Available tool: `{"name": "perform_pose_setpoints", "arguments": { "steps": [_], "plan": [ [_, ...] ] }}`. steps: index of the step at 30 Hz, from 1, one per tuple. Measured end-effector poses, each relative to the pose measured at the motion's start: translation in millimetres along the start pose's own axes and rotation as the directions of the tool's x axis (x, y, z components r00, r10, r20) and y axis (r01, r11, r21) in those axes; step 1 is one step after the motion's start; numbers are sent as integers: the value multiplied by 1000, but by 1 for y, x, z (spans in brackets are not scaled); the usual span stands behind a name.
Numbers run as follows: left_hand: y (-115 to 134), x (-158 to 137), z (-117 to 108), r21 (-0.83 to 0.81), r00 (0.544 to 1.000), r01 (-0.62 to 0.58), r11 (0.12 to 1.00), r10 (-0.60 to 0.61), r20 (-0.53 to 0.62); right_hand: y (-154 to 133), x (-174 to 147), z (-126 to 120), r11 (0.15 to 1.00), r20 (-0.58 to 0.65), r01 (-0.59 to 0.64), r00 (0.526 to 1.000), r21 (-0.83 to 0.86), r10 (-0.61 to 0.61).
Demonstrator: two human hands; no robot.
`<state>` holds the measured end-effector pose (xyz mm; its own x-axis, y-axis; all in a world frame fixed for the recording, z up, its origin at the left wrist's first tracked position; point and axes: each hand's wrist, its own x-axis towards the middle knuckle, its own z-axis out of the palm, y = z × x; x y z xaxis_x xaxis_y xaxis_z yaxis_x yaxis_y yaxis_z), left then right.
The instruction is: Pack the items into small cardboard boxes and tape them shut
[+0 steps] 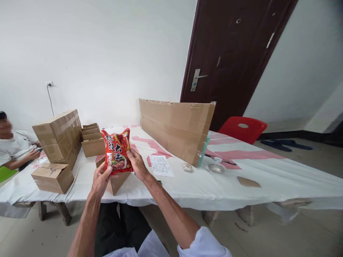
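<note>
A puffed red food packet [117,151] with large Chinese lettering and a picture of food is held upright between my two hands. My left hand [101,175] pinches its lower left edge, thumb in front. At its right edge, my right hand [138,163] grips with the thumb on the front face. Behind and below the packet stands a small cardboard box [118,182], mostly hidden by the packet and my hands. A printed sheet [161,166] with rows of small drawings lies on the table to the right of my right hand.
Stacked cartons [57,137], a smaller carton [53,177] and a divided cardboard box [93,145] stand on the left. A tall cardboard panel [175,128] stands at centre right. Tape rolls [216,168] lie beside it on the white-covered table [193,192]. A person [20,148] sits far left.
</note>
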<state>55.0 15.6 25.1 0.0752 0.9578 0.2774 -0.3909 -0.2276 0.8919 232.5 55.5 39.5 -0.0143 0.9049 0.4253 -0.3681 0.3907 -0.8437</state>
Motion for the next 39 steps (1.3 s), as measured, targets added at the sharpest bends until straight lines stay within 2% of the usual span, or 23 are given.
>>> {"name": "perform_pose_setpoints", "arguments": {
  "steps": [5, 13, 19, 23, 25, 28, 32, 34, 36, 39],
  "plan": [
    [-6, 1, -17, 61, 998, 49, 997, -51, 21, 33, -16, -5, 993, -6, -106, 994, 57, 106],
    [-34, -8, -28, 73, 992, 113, 991, -108, -68, 74, -33, -12, 985, -44, -162, 985, 54, 165],
    [-40, -6, -33, 88, 991, 100, 991, -91, -96, 89, -34, -14, 981, -63, -188, 979, 53, 191],
    [-37, -5, -31, 86, 991, 109, 990, -101, -92, 87, -32, -13, 980, -65, -190, 979, 52, 193],
    [-30, -3, -26, 96, 993, 101, 990, -95, -74, 78, -29, -10, 984, -68, -174, 982, 31, 176],
    [-8, 4, -15, 138, 999, 24, 990, -19, -41, 49, -19, -2, 997, -46, -70, 997, -32, 68],
    [39, 24, -10, 183, 992, -122, 976, 126, -11, 5, 8, 7, 982, 102, 103, 991, -159, -87],
    [62, 39, -18, 191, 970, -234, 953, 242, -20, -4, 28, 3, 950, 142, 200, 975, -240, -169],
    [78, 54, -36, 209, 937, -326, 922, 344, -55, 1, 49, -11, 883, 168, 267, 962, -386, -217],
    [85, 73, -75, 270, 911, -333, 903, 382, -156, 26, 72, -43, 732, 210, 275, 961, -624, -182]
  ]
}}
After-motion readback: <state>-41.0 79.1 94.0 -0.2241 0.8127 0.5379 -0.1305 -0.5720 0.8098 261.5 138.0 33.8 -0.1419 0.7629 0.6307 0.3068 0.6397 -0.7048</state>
